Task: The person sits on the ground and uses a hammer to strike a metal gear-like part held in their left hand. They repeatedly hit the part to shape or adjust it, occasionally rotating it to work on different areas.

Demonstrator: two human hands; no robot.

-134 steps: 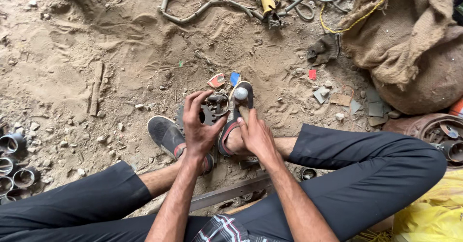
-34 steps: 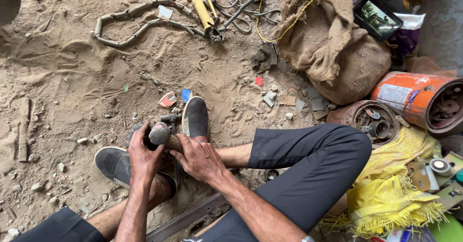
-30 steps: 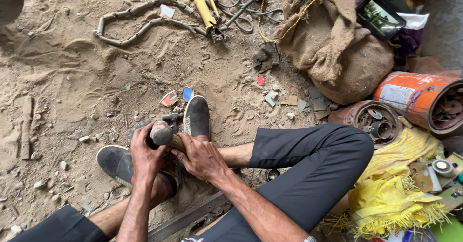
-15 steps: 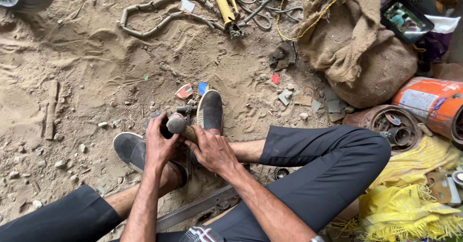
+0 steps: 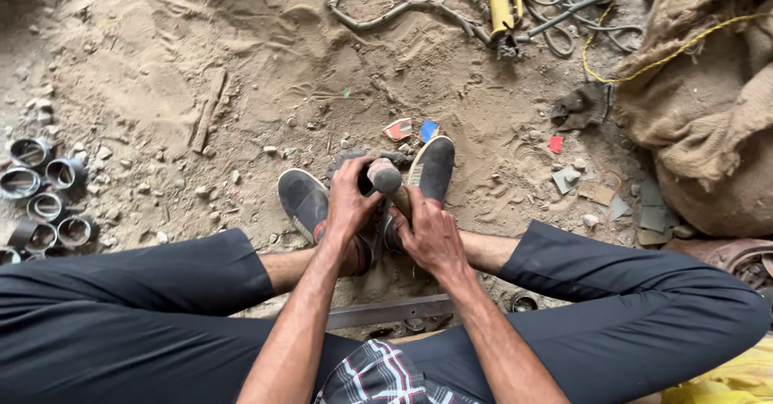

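Observation:
I sit on sandy ground with my legs spread and both dark slip-on shoes (image 5: pixel 432 169) pressed together in front of me. A dark round metal part (image 5: pixel 348 162) is clamped between the shoes. My left hand (image 5: pixel 350 204) grips that part from the left side. My right hand (image 5: pixel 428 235) is closed around the shaft of a metal tool with a rounded grey head (image 5: pixel 385 177), which stands upright against the part. The lower end of the tool is hidden by my fingers.
Several short metal rings (image 5: pixel 40 199) lie at the left edge. A burlap sack (image 5: pixel 708 106) bulks at the right. A yellow-handled tool (image 5: pixel 500 3), hoses and cables lie at the top. A flat steel bar (image 5: pixel 386 311) lies under my knees. Small scraps dot the sand.
The view has swung left, bringing the metal rings into sight and losing the orange can. Both hands stay on the part and tool between the shoes.

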